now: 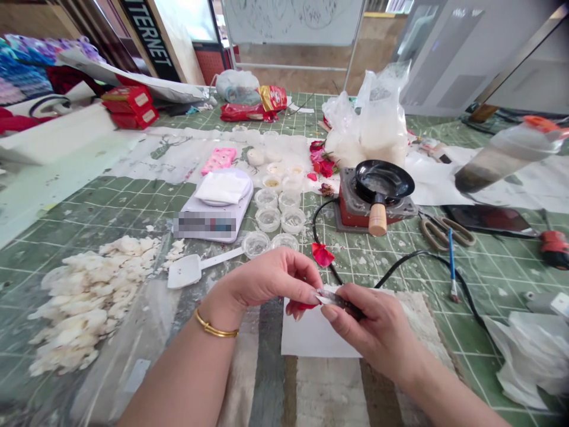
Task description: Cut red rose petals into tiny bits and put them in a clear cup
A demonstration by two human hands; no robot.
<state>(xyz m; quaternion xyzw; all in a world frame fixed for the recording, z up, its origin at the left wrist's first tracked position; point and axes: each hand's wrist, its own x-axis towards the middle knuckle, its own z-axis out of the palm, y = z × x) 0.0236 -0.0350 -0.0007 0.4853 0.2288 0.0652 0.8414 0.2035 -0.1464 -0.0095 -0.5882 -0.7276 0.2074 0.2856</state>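
A wide green cutting mat [133,207] with white grid lines and many pale splashes covers the work table, and a dark sign with white letters [151,35] stands behind it. In the head view, the left hand [262,284], with a gold bangle [216,326] on its wrist, and the right hand [373,326] meet low in the middle of the picture. The left fingers are pressed together on a small red petal [300,306], and the right thumb and fingers are clamped on a narrow dark metal strip [338,301]. The tips of the two hands almost touch, and the petal and strip are held just above a white rectangular paper sheet [311,335], not laid on it. A second red petal [322,255] lies on the mat just beyond the hands. To the left is a big heap of white rough flakes [93,302], and a white plastic spatula [189,270] lies near it. Small round clear plastic cups [267,198] stand in a group, and some hold a little pale material. Further on, a bunch of dark pink and red flowers [322,160] lies beside the clear plastic bags of white material [368,118], and a small black pan with a wooden handle [377,201] sits on a red burner [351,207]
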